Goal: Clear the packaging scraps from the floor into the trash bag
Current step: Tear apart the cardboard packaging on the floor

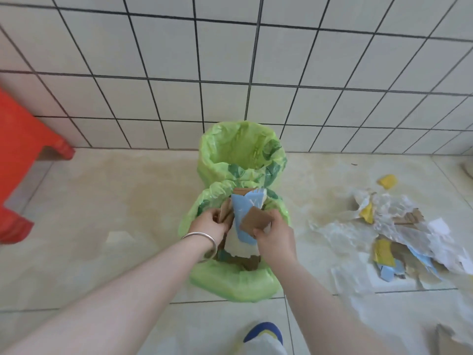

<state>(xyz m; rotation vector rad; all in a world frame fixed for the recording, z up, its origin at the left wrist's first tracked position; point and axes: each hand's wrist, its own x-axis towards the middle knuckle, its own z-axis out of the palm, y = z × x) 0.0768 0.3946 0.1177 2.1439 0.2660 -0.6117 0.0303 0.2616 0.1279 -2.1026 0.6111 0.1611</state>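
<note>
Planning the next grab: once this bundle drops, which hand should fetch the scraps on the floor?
Probably the right hand: the scrap pile lies on the tiles to its side of the green trash bag, while the left hand would have to cross over.

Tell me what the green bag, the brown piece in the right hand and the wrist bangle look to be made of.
Green bag: thin plastic film, slightly glossy, judging by its crinkled, translucent folds.
Brown piece gripped by the right hand: likely cardboard, matte, stiff and flat with a torn edge.
Bangle on the left wrist: probably metal, silvery and polished, with a bright highlight.
</note>
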